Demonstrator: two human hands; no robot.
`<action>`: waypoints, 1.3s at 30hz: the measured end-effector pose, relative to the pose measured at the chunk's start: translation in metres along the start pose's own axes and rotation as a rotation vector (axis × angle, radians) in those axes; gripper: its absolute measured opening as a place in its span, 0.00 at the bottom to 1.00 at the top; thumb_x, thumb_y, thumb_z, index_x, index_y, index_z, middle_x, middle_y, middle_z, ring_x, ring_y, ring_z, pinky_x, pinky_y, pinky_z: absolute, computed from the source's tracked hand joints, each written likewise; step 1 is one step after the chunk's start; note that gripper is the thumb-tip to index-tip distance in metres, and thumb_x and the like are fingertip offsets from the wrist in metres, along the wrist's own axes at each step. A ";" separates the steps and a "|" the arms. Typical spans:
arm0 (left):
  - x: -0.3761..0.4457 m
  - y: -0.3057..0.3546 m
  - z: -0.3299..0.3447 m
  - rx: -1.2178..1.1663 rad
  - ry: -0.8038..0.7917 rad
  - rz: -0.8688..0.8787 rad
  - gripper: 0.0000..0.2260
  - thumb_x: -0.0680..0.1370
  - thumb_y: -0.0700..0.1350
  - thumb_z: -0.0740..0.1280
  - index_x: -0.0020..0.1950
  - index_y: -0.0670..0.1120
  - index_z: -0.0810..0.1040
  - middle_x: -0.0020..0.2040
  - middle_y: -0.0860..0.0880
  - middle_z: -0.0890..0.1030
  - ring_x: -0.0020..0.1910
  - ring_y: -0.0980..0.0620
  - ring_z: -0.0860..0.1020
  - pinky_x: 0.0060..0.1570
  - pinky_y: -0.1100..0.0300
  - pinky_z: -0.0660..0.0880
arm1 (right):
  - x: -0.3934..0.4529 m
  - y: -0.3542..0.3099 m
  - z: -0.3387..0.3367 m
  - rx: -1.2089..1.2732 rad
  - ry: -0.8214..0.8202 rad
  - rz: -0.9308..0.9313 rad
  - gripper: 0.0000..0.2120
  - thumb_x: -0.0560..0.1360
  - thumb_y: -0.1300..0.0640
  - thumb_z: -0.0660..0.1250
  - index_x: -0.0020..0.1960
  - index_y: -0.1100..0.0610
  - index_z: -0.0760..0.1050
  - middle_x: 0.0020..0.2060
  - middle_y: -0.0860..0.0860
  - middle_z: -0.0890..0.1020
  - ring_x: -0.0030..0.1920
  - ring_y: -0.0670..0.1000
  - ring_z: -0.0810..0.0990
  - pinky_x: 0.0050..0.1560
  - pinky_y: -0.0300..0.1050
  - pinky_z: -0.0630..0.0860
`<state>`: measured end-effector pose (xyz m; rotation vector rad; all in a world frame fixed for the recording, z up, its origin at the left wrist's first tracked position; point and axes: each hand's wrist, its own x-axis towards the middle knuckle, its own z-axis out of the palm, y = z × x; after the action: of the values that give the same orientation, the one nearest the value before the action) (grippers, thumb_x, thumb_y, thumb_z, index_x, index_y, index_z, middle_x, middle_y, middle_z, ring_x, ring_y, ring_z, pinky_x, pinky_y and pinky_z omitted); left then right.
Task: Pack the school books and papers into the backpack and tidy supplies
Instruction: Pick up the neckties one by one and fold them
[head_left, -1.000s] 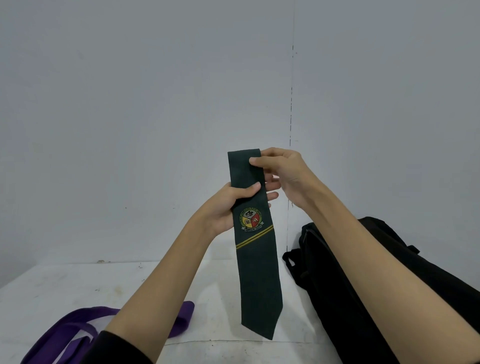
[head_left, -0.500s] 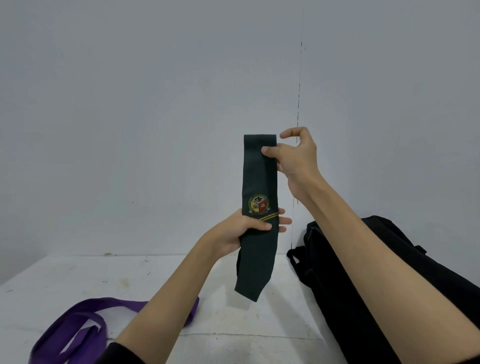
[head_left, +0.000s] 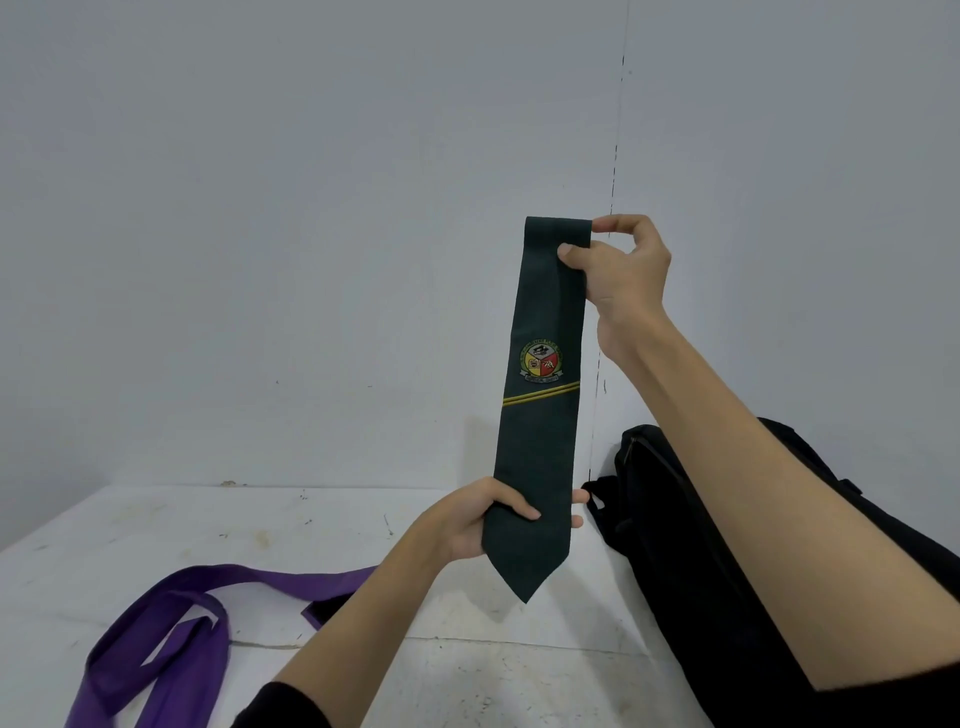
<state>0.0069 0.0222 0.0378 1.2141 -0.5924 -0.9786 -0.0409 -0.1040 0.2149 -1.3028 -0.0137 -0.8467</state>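
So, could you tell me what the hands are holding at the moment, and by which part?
A green tie: the right hand pinches its folded top edge, the left hand grips it just above the pointed tip.

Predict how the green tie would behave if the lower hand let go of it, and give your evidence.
The green tie is probably floppy: it stays straight only because the right hand pinches its folded top while the left hand grips near the point. Released, it would likely hang limp and sway. It seems light, since a fingertip pinch holds it up.
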 end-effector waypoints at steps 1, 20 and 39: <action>0.000 -0.002 0.000 -0.024 -0.001 0.007 0.17 0.75 0.30 0.56 0.60 0.42 0.74 0.60 0.47 0.81 0.57 0.46 0.79 0.63 0.49 0.71 | 0.000 -0.001 0.000 0.001 0.004 -0.001 0.14 0.72 0.69 0.68 0.47 0.53 0.68 0.35 0.49 0.80 0.38 0.47 0.80 0.43 0.44 0.80; 0.001 -0.013 -0.005 -0.017 0.130 -0.033 0.21 0.74 0.25 0.53 0.60 0.41 0.74 0.54 0.46 0.83 0.53 0.49 0.81 0.57 0.55 0.76 | 0.001 -0.003 -0.001 0.004 0.020 -0.002 0.14 0.72 0.70 0.68 0.49 0.54 0.68 0.35 0.48 0.80 0.37 0.45 0.80 0.40 0.41 0.79; 0.006 0.074 0.030 0.320 0.516 0.436 0.14 0.79 0.45 0.65 0.63 0.42 0.74 0.57 0.44 0.81 0.56 0.46 0.79 0.60 0.53 0.75 | -0.008 0.017 0.004 -0.017 -0.033 0.048 0.13 0.73 0.67 0.69 0.51 0.55 0.69 0.39 0.48 0.80 0.41 0.47 0.79 0.38 0.39 0.79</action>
<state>0.0071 0.0050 0.1160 1.4707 -0.5751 -0.1887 -0.0358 -0.0959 0.1985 -1.3280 -0.0016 -0.7859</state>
